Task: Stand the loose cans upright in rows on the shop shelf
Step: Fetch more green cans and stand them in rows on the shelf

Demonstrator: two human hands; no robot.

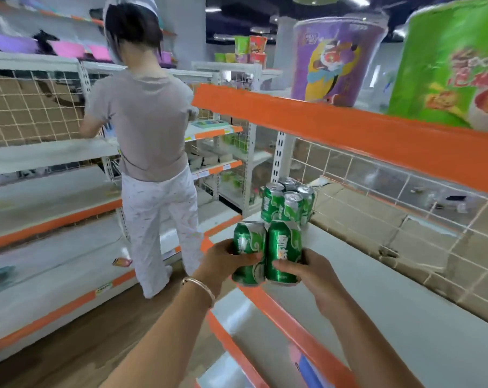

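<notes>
Along the front edge of the shelf (pixel 377 292), my left grip (pixel 223 259) wraps one green can (pixel 249 247) and my right grip (pixel 312 271) its twin (pixel 283 247), both clamped mid-body. At twelve o'clock, four more cans (pixel 286 203) stand upright. Smooth, thin-walled metal likely slips and dents; I judge firm, even sidewall holds safest.

Brown wood-plank floor (pixel 69 340) at 7 o'clock. White shelving (pixel 41 155) with orange edge strips at 9; person in grey top (pixel 144 121) facing it. Near shelf (pixel 405 317) at 4, wire mesh back (pixel 405 175), flattened cardboard (pixel 377 228) along it. White pillar (pixel 189 29), dark ceiling (pixel 237 21) with lamps at 12.
</notes>
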